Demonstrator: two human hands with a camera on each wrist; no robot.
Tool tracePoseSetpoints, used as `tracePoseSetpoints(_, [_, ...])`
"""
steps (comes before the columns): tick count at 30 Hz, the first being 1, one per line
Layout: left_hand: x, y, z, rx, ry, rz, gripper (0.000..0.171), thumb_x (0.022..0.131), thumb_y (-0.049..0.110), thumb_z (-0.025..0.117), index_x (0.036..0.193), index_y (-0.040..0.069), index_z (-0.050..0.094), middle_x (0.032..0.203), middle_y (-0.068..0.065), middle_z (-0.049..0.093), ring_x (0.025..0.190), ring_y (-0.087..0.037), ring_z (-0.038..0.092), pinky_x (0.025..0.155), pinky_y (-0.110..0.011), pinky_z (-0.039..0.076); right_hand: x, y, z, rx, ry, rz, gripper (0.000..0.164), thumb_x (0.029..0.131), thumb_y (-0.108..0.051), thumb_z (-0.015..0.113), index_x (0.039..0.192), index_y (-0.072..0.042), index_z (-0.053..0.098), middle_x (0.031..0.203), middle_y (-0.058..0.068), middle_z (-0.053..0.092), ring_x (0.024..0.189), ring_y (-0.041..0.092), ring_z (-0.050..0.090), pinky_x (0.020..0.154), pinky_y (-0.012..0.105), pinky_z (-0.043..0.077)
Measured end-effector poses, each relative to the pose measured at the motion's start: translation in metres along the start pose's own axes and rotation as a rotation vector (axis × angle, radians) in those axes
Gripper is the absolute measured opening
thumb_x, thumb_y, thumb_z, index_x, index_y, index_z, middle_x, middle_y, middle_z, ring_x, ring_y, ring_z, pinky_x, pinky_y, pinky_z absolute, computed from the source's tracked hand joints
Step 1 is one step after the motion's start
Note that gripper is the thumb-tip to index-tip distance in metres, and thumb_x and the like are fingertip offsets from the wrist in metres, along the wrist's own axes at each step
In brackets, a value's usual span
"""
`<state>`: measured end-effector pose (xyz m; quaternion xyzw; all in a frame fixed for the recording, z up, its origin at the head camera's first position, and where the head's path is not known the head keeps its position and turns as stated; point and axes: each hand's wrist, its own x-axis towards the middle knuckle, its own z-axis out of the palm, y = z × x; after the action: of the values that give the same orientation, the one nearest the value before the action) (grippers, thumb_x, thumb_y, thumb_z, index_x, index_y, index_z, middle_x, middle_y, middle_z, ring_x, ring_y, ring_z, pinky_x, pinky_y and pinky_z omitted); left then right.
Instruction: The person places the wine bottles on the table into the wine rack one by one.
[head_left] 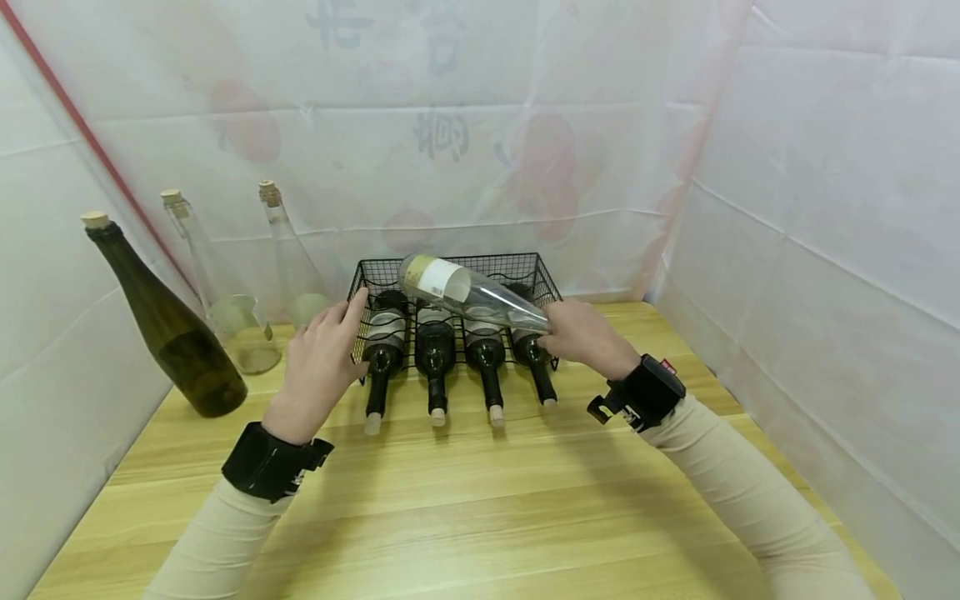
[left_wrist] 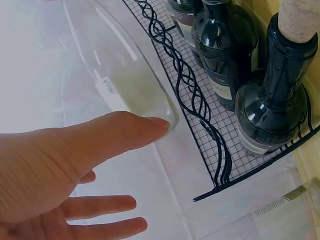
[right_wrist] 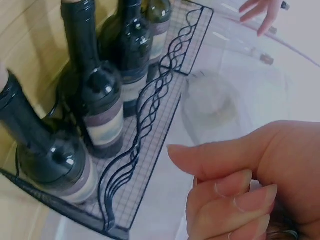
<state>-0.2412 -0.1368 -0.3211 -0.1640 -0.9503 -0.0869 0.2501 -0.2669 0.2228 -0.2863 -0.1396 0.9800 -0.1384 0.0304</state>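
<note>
My right hand [head_left: 588, 333] grips a clear glass bottle [head_left: 491, 302] by its neck. The bottle hangs tilted over a black wire rack [head_left: 550, 287], its labelled base pointing up and left. Several dark wine bottles [head_left: 435, 350] lie side by side in that rack, corked necks toward me. In the right wrist view, curled fingers [right_wrist: 230, 210] surround the neck, and the bottle's base looks blurred. My left hand [head_left: 318, 358] is at the rack's left end, fingers extended and holding nothing. Its thumb [left_wrist: 135, 129] overlaps the clear bottle's base in the left wrist view.
At the left stand a dark green corked bottle [head_left: 176, 342] and two clear corked bottles, one nearer [head_left: 198, 250] and one farther right [head_left: 288, 250]. They are on the wooden table [head_left: 450, 508]. White cloth walls [head_left: 810, 250] enclose the table's back and sides.
</note>
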Motion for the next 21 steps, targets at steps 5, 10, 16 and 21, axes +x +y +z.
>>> tracePoseSetpoints(5, [-0.001, -0.001, 0.0, 0.003, 0.0, -0.001, 0.113, 0.064, 0.012, 0.098, 0.158, 0.008, 0.035, 0.134, -0.028, 0.063, 0.12, -0.05, 0.062, 0.092, -0.07, 0.053, 0.002, 0.012, 0.003, -0.032, 0.047, 0.027, 0.02, 0.092, -0.009, 0.066, 0.105, 0.006, 0.068, 0.074, 0.005, 0.059, 0.053, 0.011, 0.047, 0.045, 0.021, 0.036])
tracePoseSetpoints(10, [-0.002, -0.003, 0.0, 0.005, -0.01, -0.011, 0.111, 0.065, 0.012, 0.098, 0.157, 0.008, 0.037, 0.136, -0.027, 0.063, 0.123, -0.05, 0.061, 0.096, -0.073, 0.051, 0.003, 0.024, 0.006, -0.04, 0.09, 0.055, 0.012, 0.092, -0.011, 0.066, 0.086, -0.001, 0.064, 0.063, -0.002, 0.044, 0.051, 0.012, 0.04, 0.047, 0.023, 0.03])
tracePoseSetpoints(16, [-0.004, -0.004, 0.0, 0.006, -0.013, -0.015, 0.109, 0.066, 0.012, 0.097, 0.157, 0.008, 0.038, 0.136, -0.027, 0.062, 0.124, -0.05, 0.061, 0.096, -0.073, 0.05, -0.001, 0.034, 0.01, -0.061, 0.13, 0.082, 0.022, 0.094, -0.014, 0.068, 0.077, -0.006, 0.057, 0.062, -0.002, 0.04, 0.052, 0.014, 0.039, 0.047, 0.025, 0.029])
tracePoseSetpoints(21, [-0.005, -0.006, -0.001, 0.002, -0.023, -0.024, 0.108, 0.066, 0.011, 0.097, 0.157, 0.009, 0.038, 0.136, -0.027, 0.063, 0.124, -0.05, 0.06, 0.096, -0.074, 0.049, -0.006, 0.036, 0.013, -0.072, 0.134, 0.118, 0.031, 0.096, -0.019, 0.07, 0.099, 0.008, 0.055, 0.067, 0.003, 0.043, 0.055, 0.018, 0.043, 0.048, 0.027, 0.032])
